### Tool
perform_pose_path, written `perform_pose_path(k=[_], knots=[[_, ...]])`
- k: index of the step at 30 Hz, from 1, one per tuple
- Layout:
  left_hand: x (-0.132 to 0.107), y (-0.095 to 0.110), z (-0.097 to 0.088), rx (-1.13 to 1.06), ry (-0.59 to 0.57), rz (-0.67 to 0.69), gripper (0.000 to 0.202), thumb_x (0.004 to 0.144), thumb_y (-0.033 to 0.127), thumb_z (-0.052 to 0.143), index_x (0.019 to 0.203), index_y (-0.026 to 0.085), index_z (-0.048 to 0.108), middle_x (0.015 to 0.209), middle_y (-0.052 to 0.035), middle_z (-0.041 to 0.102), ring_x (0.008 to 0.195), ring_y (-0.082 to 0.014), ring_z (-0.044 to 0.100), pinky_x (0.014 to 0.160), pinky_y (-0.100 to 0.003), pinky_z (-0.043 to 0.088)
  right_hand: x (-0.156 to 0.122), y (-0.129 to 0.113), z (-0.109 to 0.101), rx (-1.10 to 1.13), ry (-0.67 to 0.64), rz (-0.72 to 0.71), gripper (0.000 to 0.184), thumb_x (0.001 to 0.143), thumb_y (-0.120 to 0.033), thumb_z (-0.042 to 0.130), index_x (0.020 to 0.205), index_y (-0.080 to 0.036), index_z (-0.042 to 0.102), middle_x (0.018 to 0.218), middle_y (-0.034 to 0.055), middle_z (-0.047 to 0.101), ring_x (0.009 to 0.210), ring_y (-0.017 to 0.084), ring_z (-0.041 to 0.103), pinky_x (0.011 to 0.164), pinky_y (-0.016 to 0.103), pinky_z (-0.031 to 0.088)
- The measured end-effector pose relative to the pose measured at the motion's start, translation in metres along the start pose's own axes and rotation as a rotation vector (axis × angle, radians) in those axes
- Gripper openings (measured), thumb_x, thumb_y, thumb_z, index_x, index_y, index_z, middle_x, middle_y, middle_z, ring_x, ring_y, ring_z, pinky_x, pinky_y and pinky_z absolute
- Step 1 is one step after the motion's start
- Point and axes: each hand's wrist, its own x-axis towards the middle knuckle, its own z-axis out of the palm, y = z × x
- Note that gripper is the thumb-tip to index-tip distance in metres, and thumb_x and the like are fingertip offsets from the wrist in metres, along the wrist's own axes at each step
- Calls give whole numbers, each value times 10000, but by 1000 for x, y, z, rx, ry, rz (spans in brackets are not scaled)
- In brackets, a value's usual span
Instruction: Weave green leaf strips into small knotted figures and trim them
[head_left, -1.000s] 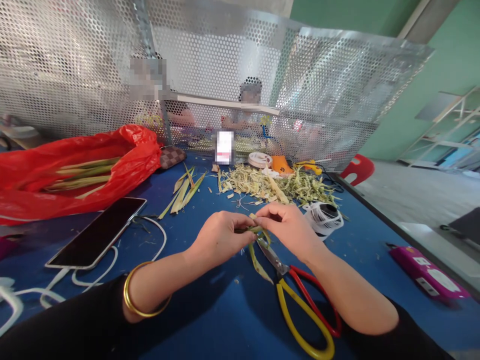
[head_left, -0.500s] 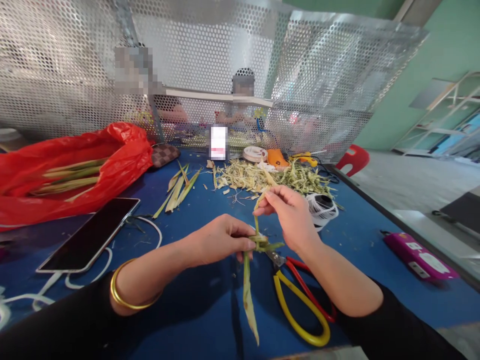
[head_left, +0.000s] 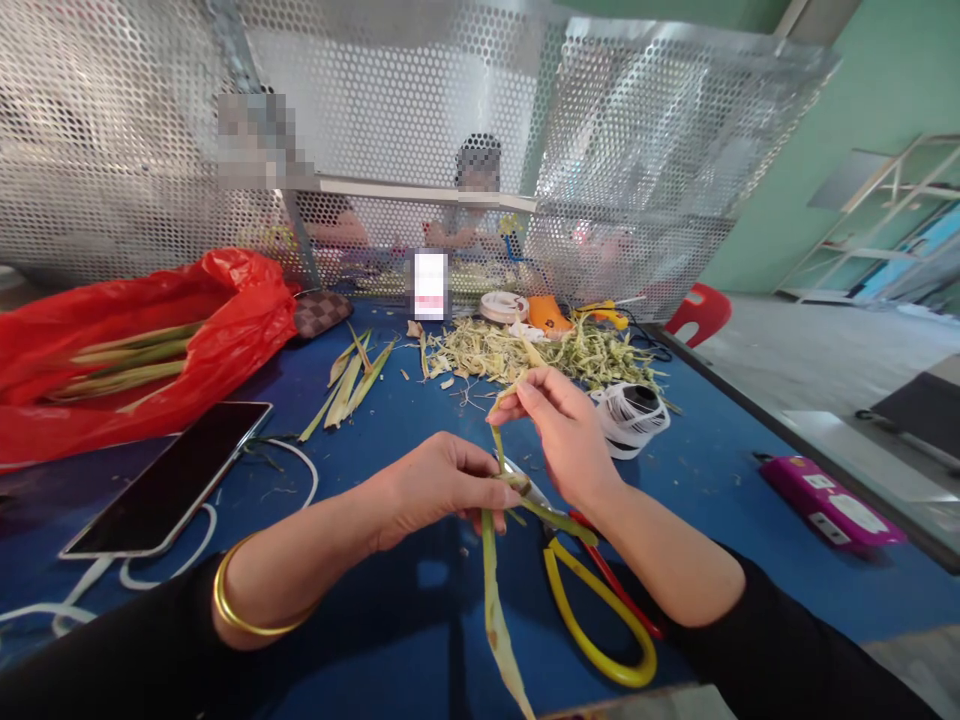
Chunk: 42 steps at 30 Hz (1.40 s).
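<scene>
Fingers of the left hand (head_left: pixel 435 487) pinch the leaf strip (head_left: pixel 491 592) midway, right hand (head_left: pixel 561 432) pinching its top.

- No text, brand or number could be read anywhere.
- The purple box (head_left: pixel 829 505) carried white labels whose print was too small to read.
- The white card (head_left: pixel 430 285) by the mesh screen (head_left: pixel 637 150) was blurred out.

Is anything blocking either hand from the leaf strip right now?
Nothing visible. The left hand pinches the leaf strip at its fold and the right hand pinches its upper end, so both grips are directly on it. The scissors lie on the blue table just beneath, not between.
</scene>
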Motion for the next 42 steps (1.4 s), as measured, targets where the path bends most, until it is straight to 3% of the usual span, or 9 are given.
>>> perform_pose_path(k=[5,7,10,14,21,32,39,41,42], knots=[[1,4,-8,-141,230,47,197,686,328,702,606,152,665,606,-11,676,508,-80,522,524,-208,362,11,-8,-17,-254,-77,14,159,869,-344,537,953,-210,525,786,5,649,700,161,655,711,322,492],[3,4,-14,-181,304,76,193,699,327,695,625,151,667,615,-10,673,526,-80,533,535,-206,366,14,-16,-25,-451,-247,51,177,860,-364,542,950,-214,569,759,8,649,706,168,630,671,305,469],[6,2,-21,-197,333,86,192,706,333,686,643,152,679,631,-14,677,535,-84,545,540,-213,373,15,-25,-32,-709,-488,83,155,844,-329,557,783,-208,633,693,-5,632,656,151,570,623,280,419],[7,0,-22,-195,282,46,189,689,326,692,618,151,677,626,-18,678,512,-83,532,525,-217,366,15,-25,-33,-798,-566,22,111,824,-250,577,735,-203,622,693,-24,608,635,125,525,602,251,388],[6,4,-16,-181,264,9,162,653,303,707,620,145,695,515,1,618,500,-94,535,522,-214,355,16,-18,-30,-1013,-384,-429,169,876,-156,529,715,-191,567,722,0,601,733,148,543,771,291,370],[7,2,-18,-250,308,6,179,653,322,731,687,147,721,575,-21,659,496,-86,535,506,-211,364,18,-9,-31,-1127,-249,-565,131,881,-161,525,802,-211,616,789,4,665,767,164,596,880,355,380],[13,-1,-22,-519,524,70,181,697,331,725,687,155,684,684,-45,704,606,-106,627,580,-215,428,-8,-30,-29,-910,440,-883,170,832,-105,562,950,-205,632,895,70,666,893,222,606,823,370,448],[13,-1,-20,-586,535,123,181,699,328,730,692,156,674,709,-45,705,631,-103,635,598,-205,435,-20,-29,-19,-899,266,-927,152,790,-96,608,892,-205,637,816,50,661,791,202,603,728,327,461],[14,-2,-18,-609,530,151,189,691,329,739,688,155,665,707,-42,699,634,-100,634,595,-199,435,-24,-26,-12,-921,100,-838,120,793,-108,610,856,-205,641,790,40,665,754,190,601,721,320,456]])
